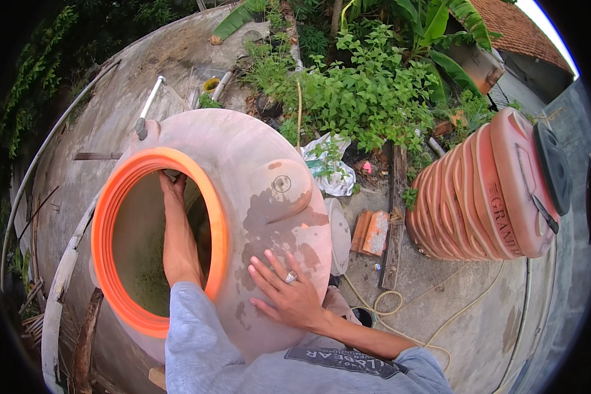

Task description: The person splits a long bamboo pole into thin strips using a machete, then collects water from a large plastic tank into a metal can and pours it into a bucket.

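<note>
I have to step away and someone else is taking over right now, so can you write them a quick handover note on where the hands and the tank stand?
Left hand: reached through the orange-rimmed opening into the round tank, up at the far inner wall; whether it holds anything cannot be seen.
Right hand: flat and open on the tank's outer top, bracing, a ring on one finger.
The inner wall shows greenish film; the top has damp patches.
Second ribbed tank lies on its side to the right, untouched.
Done: arm is inside. Left: the film inside remains.

Concrete ground (466, 328) carries two orange tanks (256, 197), bricks (372, 231), a rope (400, 315)
</note>
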A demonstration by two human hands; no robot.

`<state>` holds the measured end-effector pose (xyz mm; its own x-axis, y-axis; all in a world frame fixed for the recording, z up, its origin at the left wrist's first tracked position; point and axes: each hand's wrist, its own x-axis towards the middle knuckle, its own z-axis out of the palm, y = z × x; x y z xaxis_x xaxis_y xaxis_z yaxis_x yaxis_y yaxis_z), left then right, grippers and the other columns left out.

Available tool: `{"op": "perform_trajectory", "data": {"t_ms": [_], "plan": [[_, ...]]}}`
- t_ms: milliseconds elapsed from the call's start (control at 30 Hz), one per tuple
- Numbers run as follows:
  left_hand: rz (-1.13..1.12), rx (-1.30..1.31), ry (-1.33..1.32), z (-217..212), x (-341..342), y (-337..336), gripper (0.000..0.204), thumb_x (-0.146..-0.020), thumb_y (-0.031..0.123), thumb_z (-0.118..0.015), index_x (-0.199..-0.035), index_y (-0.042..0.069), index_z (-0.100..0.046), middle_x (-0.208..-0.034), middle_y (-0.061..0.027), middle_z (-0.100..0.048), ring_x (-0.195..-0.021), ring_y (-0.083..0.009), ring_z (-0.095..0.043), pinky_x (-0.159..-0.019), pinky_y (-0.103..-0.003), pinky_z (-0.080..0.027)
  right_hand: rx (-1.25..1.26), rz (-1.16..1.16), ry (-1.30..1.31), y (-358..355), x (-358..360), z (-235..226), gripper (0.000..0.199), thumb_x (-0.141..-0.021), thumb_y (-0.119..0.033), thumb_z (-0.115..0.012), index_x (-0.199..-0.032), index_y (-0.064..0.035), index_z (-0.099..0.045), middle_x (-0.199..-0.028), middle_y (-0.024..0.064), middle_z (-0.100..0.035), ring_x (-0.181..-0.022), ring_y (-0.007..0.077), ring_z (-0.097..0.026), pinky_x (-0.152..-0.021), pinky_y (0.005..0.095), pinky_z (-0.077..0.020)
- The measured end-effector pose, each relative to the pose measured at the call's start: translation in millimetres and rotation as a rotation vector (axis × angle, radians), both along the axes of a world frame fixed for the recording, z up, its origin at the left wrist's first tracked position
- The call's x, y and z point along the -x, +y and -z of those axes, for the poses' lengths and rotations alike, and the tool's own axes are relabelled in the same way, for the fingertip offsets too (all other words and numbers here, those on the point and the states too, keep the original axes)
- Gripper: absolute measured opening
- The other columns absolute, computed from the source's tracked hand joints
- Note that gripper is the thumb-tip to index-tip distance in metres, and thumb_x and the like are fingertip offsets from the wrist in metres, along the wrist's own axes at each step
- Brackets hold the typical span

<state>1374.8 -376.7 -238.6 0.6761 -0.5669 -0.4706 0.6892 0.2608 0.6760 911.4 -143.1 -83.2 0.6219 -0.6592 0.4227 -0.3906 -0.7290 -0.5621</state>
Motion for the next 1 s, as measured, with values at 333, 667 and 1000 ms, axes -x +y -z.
{"op": "perform_trajectory", "data": {"t_ms": [333, 667, 1000], "plan": [[0.001, 0.015, -0.002, -8, 3, 0, 0.059, -0.093, 0.051, -0.064, -0.139, 0.018, -0.047, -0.14, -0.0142, -0.049, -0.127, -0.0389, -0.049, -0.091, -0.066, -0.05, -0.016, -0.004, -0.028, -2, 3, 0, 0.063, -0.094, -0.037, -0.066, -0.148, -0.0071, -0.051, -0.158, 0.0071, -0.044, -0.151, 0.031, -0.032, -0.124, 0.0552, -0.0162], [-0.01, 0.043, -0.023, -19, 9, -5, 0.058, -0.093, 0.05, -0.064, -0.138, 0.018, -0.047, -0.139, -0.014, -0.049, -0.126, -0.0389, -0.049, -0.09, -0.066, -0.05, -0.115, 0.088, 0.197, -25, -1, -2, 0.066, -0.096, -0.039, -0.061, -0.152, -0.008, -0.045, -0.163, 0.0121, -0.036, -0.153, 0.0334, -0.027, -0.122, 0.0548, -0.0178], [-0.023, 0.071, -0.027, -35, 13, -14, 0.057, -0.093, 0.049, -0.064, -0.137, 0.018, -0.048, -0.139, -0.0138, -0.048, -0.126, -0.039, -0.049, -0.09, -0.066, -0.051, 0.184, 0.361, 0.156, -106, -2, -2, 0.069, -0.1, -0.042, -0.053, -0.153, 0.0, -0.04, -0.162, 0.0186, -0.034, -0.152, 0.0384, -0.026, -0.122, 0.0561, -0.0173]]}}
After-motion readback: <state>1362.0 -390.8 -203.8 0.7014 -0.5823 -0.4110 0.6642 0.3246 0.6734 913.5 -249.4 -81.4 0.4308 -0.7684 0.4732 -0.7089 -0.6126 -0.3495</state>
